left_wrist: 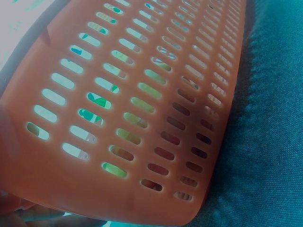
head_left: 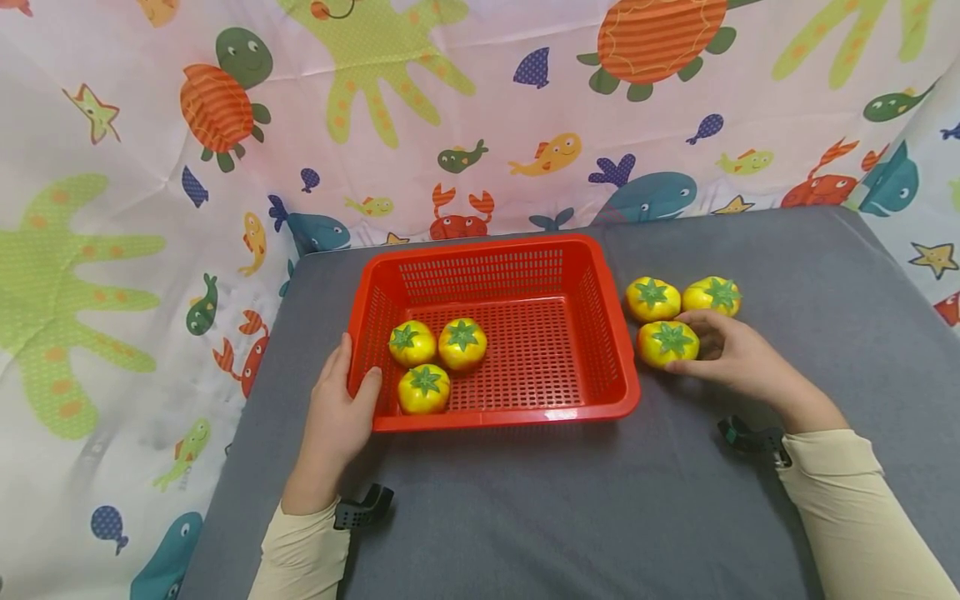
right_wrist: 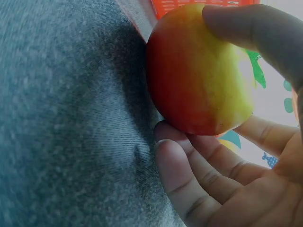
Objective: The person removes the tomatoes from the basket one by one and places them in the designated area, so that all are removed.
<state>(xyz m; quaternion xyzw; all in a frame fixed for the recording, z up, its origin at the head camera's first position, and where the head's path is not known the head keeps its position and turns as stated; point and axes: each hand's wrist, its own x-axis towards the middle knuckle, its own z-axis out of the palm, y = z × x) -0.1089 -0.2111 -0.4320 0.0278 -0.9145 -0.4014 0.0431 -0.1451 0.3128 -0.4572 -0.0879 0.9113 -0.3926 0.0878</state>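
Note:
A red plastic basket [head_left: 480,421] with slotted walls sits on the grey cloth, and three yellow tomatoes [head_left: 462,343] with green star-shaped tops lie in its left part. My left hand [head_left: 341,417] grips the basket's left end, thumb over the rim. Its fingers show at the lower corner of the left wrist view, beside the basket wall [left_wrist: 142,113]. Right of the basket, my right hand [head_left: 738,358] holds a tomato [head_left: 667,343] between thumb and fingers. In the right wrist view this tomato [right_wrist: 194,75] looks red on its underside, close to the cloth.
Two more tomatoes lie just behind the held one: one [head_left: 652,298] by the basket's right wall, the other [head_left: 711,295] farther right. A patterned curtain [head_left: 420,108] with sea animals hangs behind and left of the grey-covered table [head_left: 570,517].

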